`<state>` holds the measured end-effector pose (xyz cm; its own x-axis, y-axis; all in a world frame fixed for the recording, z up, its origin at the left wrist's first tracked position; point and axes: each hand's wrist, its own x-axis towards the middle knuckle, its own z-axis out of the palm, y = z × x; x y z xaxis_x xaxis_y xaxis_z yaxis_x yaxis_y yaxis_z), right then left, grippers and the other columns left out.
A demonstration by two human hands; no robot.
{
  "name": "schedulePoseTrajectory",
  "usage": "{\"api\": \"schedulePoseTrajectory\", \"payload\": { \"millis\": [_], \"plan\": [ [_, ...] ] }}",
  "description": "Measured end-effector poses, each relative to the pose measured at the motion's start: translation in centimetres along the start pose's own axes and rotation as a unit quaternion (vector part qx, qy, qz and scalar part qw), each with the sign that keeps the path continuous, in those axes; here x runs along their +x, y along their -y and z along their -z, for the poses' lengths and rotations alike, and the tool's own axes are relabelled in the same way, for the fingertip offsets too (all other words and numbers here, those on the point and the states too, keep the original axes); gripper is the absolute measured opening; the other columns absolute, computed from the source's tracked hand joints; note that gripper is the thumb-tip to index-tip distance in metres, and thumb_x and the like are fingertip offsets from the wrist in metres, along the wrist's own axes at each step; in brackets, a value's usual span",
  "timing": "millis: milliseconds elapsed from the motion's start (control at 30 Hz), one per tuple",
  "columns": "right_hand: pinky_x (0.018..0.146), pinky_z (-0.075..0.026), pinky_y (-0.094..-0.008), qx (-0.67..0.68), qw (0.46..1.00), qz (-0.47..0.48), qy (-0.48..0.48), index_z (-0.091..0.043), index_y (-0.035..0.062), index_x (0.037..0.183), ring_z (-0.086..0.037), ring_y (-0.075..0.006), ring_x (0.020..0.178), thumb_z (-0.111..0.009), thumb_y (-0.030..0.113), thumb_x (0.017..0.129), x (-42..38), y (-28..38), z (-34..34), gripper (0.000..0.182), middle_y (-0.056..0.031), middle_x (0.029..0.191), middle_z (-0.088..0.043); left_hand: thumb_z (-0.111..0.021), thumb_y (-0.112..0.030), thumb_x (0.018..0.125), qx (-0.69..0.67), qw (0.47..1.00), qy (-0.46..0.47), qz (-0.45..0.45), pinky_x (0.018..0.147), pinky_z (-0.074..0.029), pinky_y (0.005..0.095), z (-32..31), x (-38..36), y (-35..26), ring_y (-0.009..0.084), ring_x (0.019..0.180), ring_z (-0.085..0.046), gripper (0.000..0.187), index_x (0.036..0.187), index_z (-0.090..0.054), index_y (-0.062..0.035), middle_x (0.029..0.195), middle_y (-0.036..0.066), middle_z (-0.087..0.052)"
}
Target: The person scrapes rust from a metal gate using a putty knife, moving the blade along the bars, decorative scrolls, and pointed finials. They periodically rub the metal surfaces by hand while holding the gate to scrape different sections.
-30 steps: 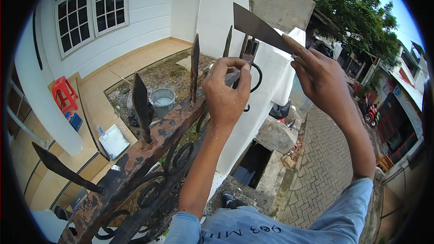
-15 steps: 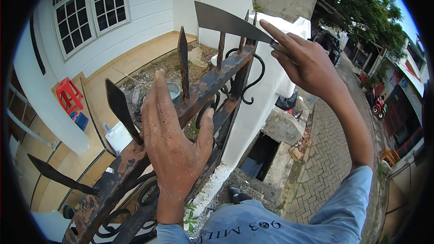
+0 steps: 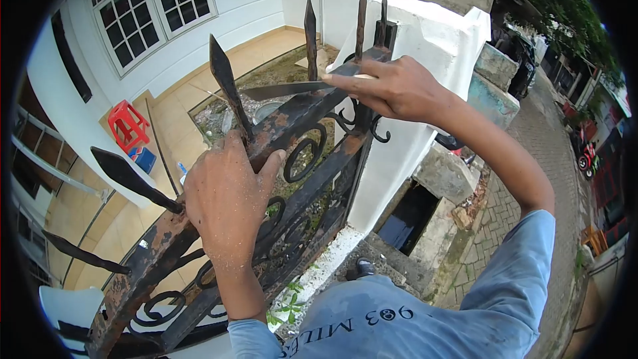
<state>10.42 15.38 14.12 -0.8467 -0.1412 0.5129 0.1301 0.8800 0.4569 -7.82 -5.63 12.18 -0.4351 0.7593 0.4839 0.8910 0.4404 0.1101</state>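
My right hand point(image 3: 405, 90) grips a scraper by its handle, which the fingers mostly hide, with the index finger stretched toward the blade. The metal scraper blade point(image 3: 282, 90) points left, seen nearly edge-on, right at the upper side of the fence's top rail point(image 3: 287, 121). Black paint on that rail is flaking and shows rusty brown patches. My left hand point(image 3: 229, 199) is closed over the rail lower down, between two spikes, thumb on the near side. Dusty specks cover its back. A pointed iron spike point(image 3: 227, 83) rises just beyond its fingers.
More spikes point(image 3: 310, 36) stand along the rail, with iron scrolls point(image 3: 306, 159) below. A white pillar point(image 3: 425, 46) meets the fence's far end. Beyond the fence are a red stool point(image 3: 127, 126) and a blue box point(image 3: 142, 159). An open drain point(image 3: 409, 218) lies below right, beside a paved lane point(image 3: 525, 206).
My right hand has brought the scraper down from above the spikes to the rail, its blade turning edge-on. My left hand's raised fingers have bent down over the rail. The view has shifted slightly.
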Motion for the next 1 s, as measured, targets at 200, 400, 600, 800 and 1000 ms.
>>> {"api": "schedulePoseTrajectory", "payload": {
  "millis": [200, 400, 600, 800, 1000],
  "plan": [
    [0.044, -0.046, -0.0308, 0.009, 0.997, -0.027, -0.067, -0.037, 0.0398, 0.144, -0.055, -0.018, 0.048, -0.057, 0.031, 0.093, 0.5, -2.5, -1.9, 0.056, -0.0047, 0.069, -0.056, -0.075, -0.047, 0.073, 0.042, 0.998, -0.042, 0.033, 0.068, -0.05, 0.0422, -0.7, -0.1, -1.1, 0.0342, 0.075, -0.065, 0.052, 0.087, -0.062, 0.0015, 0.077, 0.017, -0.064],
    [0.042, -0.048, -0.0309, -0.048, 0.995, 0.076, -0.052, -0.033, 0.0444, 0.144, -0.057, -0.0158, 0.05, -0.055, 0.037, 0.093, 0.4, -3.4, -4.1, 0.057, -0.0035, 0.072, -0.057, -0.077, -0.044, 0.07, 0.079, 0.993, -0.088, -0.025, 0.072, -0.046, 0.0402, -0.5, -1.2, 0.3, 0.0308, 0.081, -0.06, 0.055, 0.097, -0.061, 0.0014, 0.084, 0.014, -0.063],
    [0.042, -0.048, -0.0305, 0.025, 0.995, 0.069, -0.064, -0.034, 0.0434, 0.144, -0.059, -0.0171, 0.051, -0.056, 0.035, 0.092, 0.1, -4.0, -5.1, 0.057, -0.006, 0.071, -0.056, -0.084, -0.034, 0.059, 0.121, 0.987, -0.104, -0.002, 0.073, -0.046, 0.0398, -1.3, -1.4, 0.1, 0.0295, 0.083, -0.059, 0.062, 0.106, -0.058, -0.0017, 0.09, 0.012, -0.062],
    [0.044, -0.05, -0.0317, 0.001, 0.995, 0.073, -0.073, -0.036, 0.0423, 0.144, -0.061, -0.0182, 0.053, -0.056, 0.035, 0.092, 0.3, -4.4, -4.9, 0.056, -0.0076, 0.072, -0.059, -0.087, -0.031, 0.056, 0.106, 0.986, -0.127, 0.023, 0.069, -0.045, 0.0389, -1.7, -1.1, -0.3, 0.0287, 0.079, -0.059, 0.06, 0.099, -0.054, -0.004, 0.082, 0.011, -0.061],
    [0.042, -0.041, -0.0306, 0.03, 0.988, 0.095, -0.118, -0.044, 0.039, 0.14, -0.05, -0.0164, 0.049, -0.065, 0.023, 0.086, 0.3, -4.8, -5.5, 0.06, -0.0014, 0.067, -0.048, -0.087, -0.029, 0.056, 0.093, 0.985, -0.141, 0.038, 0.066, -0.044, 0.0394, -1.7, -1.0, -0.8, 0.0286, 0.074, -0.059, 0.058, 0.096, -0.052, -0.0049, 0.073, 0.01, -0.059]
  ]
}}
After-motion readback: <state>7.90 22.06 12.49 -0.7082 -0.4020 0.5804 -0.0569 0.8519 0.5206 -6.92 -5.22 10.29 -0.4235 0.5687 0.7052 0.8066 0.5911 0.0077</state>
